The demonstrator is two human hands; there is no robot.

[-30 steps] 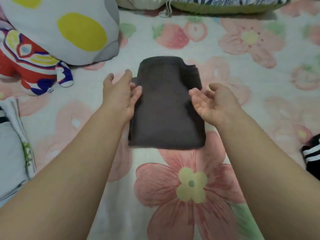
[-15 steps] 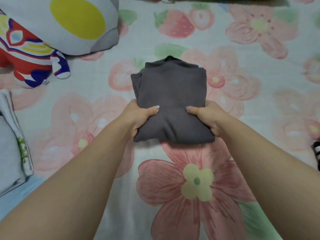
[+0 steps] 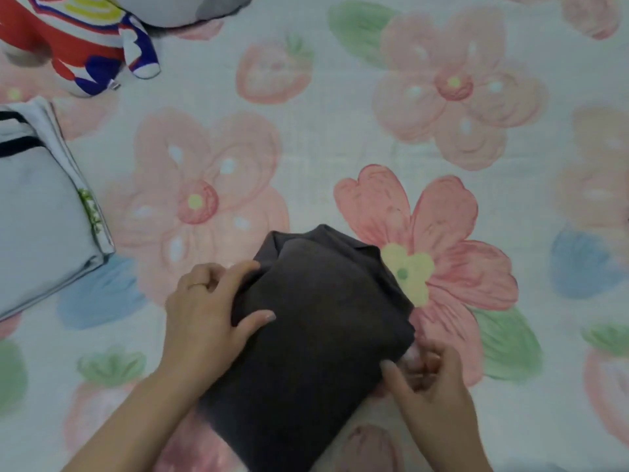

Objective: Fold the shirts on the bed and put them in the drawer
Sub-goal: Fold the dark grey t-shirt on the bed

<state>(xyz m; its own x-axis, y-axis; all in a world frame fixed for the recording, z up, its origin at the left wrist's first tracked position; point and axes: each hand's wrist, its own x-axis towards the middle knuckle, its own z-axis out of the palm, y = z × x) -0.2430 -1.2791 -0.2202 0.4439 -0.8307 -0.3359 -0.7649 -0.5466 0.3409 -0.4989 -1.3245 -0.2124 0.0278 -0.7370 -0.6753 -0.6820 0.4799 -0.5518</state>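
A folded dark grey shirt is held low in the middle of the view, above the flowered bedsheet. My left hand grips its left edge, thumb on top and fingers curled round the fold. My right hand grips the shirt's right edge near the lower corner, thumb on the cloth. The shirt's near end is tilted toward me. No drawer is in view.
A folded light grey and white garment lies at the left edge. A red, white and blue plush toy sits at the top left, with a grey pillow behind it.
Both hands took hold of the folded shirt at its sides and drew it toward me, off the spot where it lay. The view has tilted further down.
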